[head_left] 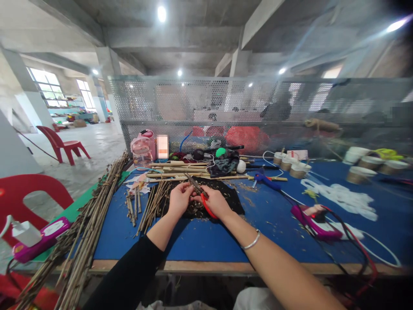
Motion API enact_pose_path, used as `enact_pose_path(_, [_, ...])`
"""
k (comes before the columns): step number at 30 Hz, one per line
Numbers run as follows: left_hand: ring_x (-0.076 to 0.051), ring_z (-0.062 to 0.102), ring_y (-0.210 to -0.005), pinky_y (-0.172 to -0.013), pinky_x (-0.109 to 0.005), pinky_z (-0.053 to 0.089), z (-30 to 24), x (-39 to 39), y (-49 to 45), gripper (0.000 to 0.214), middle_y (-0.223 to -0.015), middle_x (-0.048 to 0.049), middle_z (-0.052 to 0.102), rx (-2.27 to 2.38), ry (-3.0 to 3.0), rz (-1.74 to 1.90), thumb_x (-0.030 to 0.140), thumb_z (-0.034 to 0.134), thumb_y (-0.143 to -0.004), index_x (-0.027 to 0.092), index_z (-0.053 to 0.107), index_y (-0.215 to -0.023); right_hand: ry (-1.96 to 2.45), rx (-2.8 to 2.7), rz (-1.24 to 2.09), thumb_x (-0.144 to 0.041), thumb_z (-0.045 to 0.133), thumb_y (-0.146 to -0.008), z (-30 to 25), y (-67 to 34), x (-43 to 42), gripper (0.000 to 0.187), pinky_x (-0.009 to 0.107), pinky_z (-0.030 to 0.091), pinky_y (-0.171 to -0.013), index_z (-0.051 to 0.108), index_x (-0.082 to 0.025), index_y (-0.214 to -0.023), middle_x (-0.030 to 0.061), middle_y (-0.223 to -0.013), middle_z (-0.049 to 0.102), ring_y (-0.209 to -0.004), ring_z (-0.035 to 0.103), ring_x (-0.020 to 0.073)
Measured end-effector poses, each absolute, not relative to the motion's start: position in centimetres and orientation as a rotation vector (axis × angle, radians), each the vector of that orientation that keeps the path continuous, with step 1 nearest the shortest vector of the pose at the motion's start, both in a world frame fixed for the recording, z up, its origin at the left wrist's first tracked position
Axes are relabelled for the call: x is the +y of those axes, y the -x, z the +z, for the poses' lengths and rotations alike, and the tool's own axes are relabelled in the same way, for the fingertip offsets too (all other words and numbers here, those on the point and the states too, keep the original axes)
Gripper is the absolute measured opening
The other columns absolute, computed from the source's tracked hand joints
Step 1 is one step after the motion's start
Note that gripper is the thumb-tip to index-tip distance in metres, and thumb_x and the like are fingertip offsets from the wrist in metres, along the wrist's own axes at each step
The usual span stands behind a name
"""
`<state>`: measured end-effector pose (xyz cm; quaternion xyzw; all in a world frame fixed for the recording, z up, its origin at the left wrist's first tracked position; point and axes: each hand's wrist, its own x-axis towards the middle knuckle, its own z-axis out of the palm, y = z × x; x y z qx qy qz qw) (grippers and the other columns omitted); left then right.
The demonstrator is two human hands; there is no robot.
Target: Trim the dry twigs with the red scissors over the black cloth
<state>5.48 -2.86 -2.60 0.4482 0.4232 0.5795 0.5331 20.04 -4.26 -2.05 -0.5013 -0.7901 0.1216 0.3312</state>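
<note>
Over a black cloth [234, 196] strewn with small clippings, my two hands are close together. My right hand [213, 200] grips red-handled scissors [209, 206], whose blades point up and to the left. My left hand [178, 198] is closed in a pinch beside the blades. What lies between its fingers is too small to make out. Thin cut twigs [151, 209] lie just left of the cloth, and shorter stick pieces [131, 209] lie further left.
A long bundle of sticks [93, 228] runs along the table's left side. Bamboo rods [180, 170] and yarn balls [241, 166] lie behind the cloth. To the right are a blue glue gun [267, 181], a purple power strip [316, 224] with cables, white cord [338, 198] and twine-wrapped cups [361, 174].
</note>
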Motion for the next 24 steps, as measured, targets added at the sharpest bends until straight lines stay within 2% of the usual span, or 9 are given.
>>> enact_pose_path(4, [-0.008, 0.059, -0.057, -0.051, -0.016, 0.047, -2.11, -3.04, -5.55, 0.015, -0.069, -0.0044, 0.064, 0.959, -0.989, 1.357, 0.019, 0.064, -0.069, 0.01, 0.06, -0.081, 1.375, -2.101, 0.174, -0.048, 0.062, -0.07, -2.11, -20.02, -4.32, 0.045, 0.029, 0.043, -0.074, 0.054, -0.023, -0.106, 0.0049, -0.097, 0.062, -0.09, 0.058, 0.0196])
enact_pose_path(9, [-0.01, 0.061, -0.061, -0.051, -0.017, 0.046, -1.76, -3.36, -5.53, 0.017, -0.077, -0.0063, 0.067, 0.938, -0.944, 1.311, 0.023, 0.066, -0.067, 0.011, 0.062, -0.078, 1.301, -2.111, 0.127, -0.048, 0.063, -0.069, -2.33, -19.66, -4.19, 0.055, 0.033, 0.041, -0.084, 0.05, -0.018, -0.112, 0.0088, -0.105, 0.058, -0.098, 0.053, 0.0205])
enact_pose_path(19, [-0.01, 0.056, -0.061, -0.053, -0.019, 0.044, -1.7, -3.41, -5.45, 0.033, -0.071, -0.0041, 0.065, 0.944, -0.964, 1.391, 0.038, 0.071, -0.058, 0.011, 0.066, -0.078, 1.204, -2.046, 0.28, -0.041, 0.061, -0.073, -2.48, -19.54, -3.98, 0.043, 0.032, 0.043, -0.083, 0.053, -0.02, -0.11, 0.0075, -0.105, 0.061, -0.096, 0.056, 0.0205])
enact_pose_path(24, [-0.01, 0.056, -0.059, -0.055, -0.02, 0.044, -2.05, -3.12, -5.58, 0.033, -0.071, -0.0039, 0.065, 0.945, -0.974, 1.448, 0.034, 0.072, -0.057, 0.011, 0.065, -0.08, 1.222, -2.026, 0.293, -0.04, 0.061, -0.074, -2.43, -19.43, -4.12, 0.037, 0.03, 0.043, -0.079, 0.055, -0.022, -0.106, 0.0059, -0.099, 0.063, -0.092, 0.058, 0.0199])
